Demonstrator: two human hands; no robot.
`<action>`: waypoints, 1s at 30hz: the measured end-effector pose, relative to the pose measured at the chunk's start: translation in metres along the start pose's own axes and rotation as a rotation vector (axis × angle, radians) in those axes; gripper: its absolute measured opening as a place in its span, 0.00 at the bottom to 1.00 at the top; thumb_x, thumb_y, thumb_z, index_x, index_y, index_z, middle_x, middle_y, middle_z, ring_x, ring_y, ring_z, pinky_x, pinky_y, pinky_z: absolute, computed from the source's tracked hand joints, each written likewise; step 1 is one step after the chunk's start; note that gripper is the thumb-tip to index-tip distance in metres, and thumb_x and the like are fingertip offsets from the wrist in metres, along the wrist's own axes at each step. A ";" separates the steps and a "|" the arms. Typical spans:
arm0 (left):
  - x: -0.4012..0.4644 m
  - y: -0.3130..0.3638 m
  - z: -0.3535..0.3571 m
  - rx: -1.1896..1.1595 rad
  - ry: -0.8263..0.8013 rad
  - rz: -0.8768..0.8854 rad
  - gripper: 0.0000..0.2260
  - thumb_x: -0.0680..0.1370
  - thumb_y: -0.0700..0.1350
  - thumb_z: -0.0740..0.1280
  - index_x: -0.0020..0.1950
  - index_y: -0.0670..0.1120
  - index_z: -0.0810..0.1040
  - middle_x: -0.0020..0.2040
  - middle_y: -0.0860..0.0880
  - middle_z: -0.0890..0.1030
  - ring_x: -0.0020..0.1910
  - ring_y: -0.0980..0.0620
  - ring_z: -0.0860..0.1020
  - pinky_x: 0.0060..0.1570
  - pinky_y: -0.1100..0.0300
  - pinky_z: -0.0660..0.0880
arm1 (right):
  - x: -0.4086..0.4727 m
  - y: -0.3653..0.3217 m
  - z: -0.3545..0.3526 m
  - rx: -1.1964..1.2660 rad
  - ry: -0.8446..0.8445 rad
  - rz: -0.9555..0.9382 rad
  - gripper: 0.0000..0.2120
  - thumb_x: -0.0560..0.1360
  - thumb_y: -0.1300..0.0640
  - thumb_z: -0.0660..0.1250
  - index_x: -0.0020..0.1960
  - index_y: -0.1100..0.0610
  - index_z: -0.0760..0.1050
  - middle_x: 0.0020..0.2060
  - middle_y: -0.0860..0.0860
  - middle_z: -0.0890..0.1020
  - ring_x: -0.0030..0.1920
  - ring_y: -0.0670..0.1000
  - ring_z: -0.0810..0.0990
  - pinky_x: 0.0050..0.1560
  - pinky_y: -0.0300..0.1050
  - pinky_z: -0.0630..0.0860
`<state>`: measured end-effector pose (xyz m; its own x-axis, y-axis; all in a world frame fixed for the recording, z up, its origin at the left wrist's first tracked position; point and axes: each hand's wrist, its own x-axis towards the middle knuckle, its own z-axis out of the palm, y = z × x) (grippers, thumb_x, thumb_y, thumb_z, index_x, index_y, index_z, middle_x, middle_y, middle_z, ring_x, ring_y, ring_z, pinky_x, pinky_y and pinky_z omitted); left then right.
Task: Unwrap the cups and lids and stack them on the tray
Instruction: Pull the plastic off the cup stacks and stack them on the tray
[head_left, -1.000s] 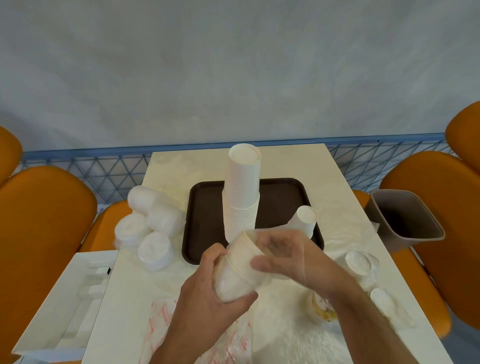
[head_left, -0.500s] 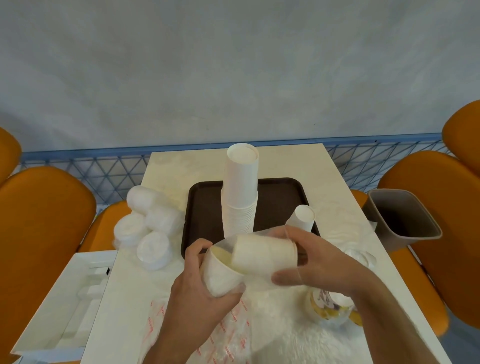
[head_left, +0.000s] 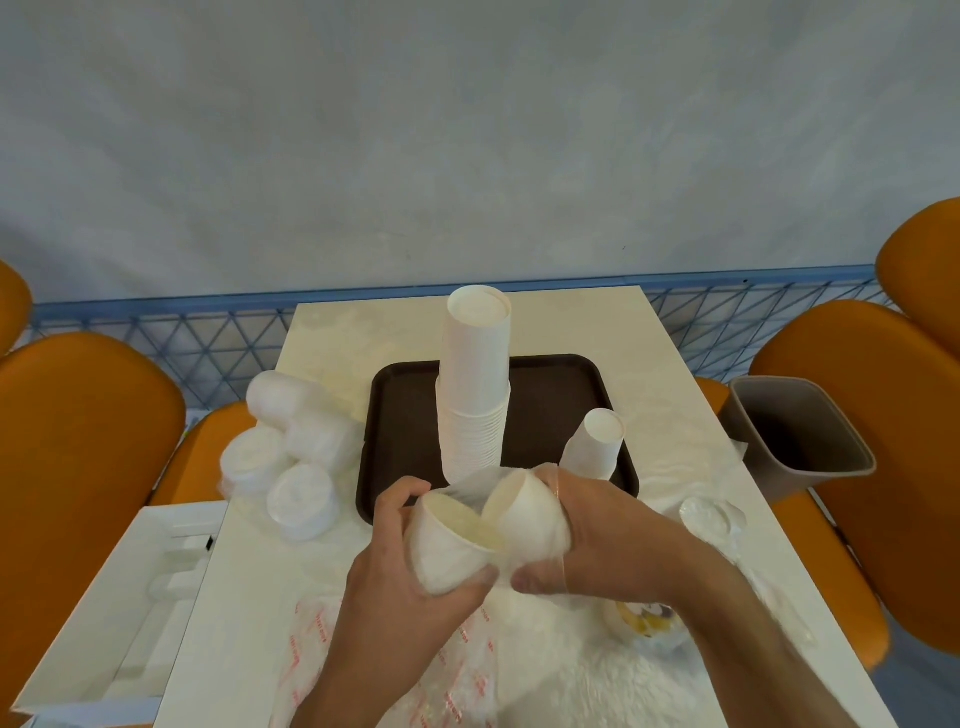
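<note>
A dark brown tray (head_left: 561, 384) lies mid-table with a tall stack of upturned white paper cups (head_left: 475, 395) on it and a single upturned cup (head_left: 597, 444) near its right front corner. In front of the tray my left hand (head_left: 410, 582) grips a short stack of white cups (head_left: 447, 545) lying on its side, mouth facing right. My right hand (head_left: 608, 535) holds a second cup stack (head_left: 524, 519) still partly in thin clear plastic wrap, pressed against the first.
Wrapped white lid stacks (head_left: 291, 457) lie left of the tray. Loose lids in plastic (head_left: 711, 519) sit at the right. Crumpled wrappers (head_left: 467, 670) cover the near table. A grey bin (head_left: 800, 436) stands at the right, a white box (head_left: 119, 603) at the left, orange chairs (head_left: 78, 447) on both sides.
The single bundle held a second ago has come apart into two cup stacks. My right hand drew its stack out to the right and now holds it close against the left one.
</note>
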<state>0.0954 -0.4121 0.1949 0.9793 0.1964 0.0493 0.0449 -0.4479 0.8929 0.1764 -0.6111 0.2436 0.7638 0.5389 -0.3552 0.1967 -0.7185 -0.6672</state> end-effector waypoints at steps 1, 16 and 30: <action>0.000 0.000 -0.001 -0.008 0.004 -0.008 0.39 0.61 0.53 0.83 0.59 0.73 0.59 0.51 0.73 0.74 0.52 0.70 0.74 0.41 0.73 0.74 | 0.000 0.003 0.001 0.002 0.016 -0.001 0.30 0.69 0.43 0.79 0.60 0.34 0.62 0.52 0.31 0.72 0.54 0.39 0.76 0.52 0.30 0.69; 0.000 -0.005 0.001 -0.058 0.029 -0.073 0.39 0.62 0.47 0.83 0.60 0.68 0.61 0.54 0.63 0.75 0.51 0.73 0.72 0.42 0.77 0.72 | 0.017 0.071 -0.058 0.030 0.666 0.153 0.34 0.66 0.57 0.82 0.63 0.43 0.67 0.54 0.43 0.74 0.53 0.48 0.74 0.44 0.36 0.71; -0.005 -0.011 0.007 -0.027 0.042 -0.090 0.41 0.61 0.52 0.83 0.59 0.74 0.59 0.53 0.66 0.77 0.52 0.67 0.76 0.43 0.74 0.73 | 0.079 0.101 -0.056 -0.356 0.456 0.138 0.21 0.71 0.73 0.74 0.55 0.50 0.84 0.71 0.50 0.72 0.68 0.57 0.72 0.62 0.45 0.77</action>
<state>0.0911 -0.4140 0.1821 0.9623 0.2717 -0.0138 0.1267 -0.4029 0.9064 0.2916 -0.6657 0.1851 0.9683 0.2439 -0.0534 0.2112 -0.9141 -0.3461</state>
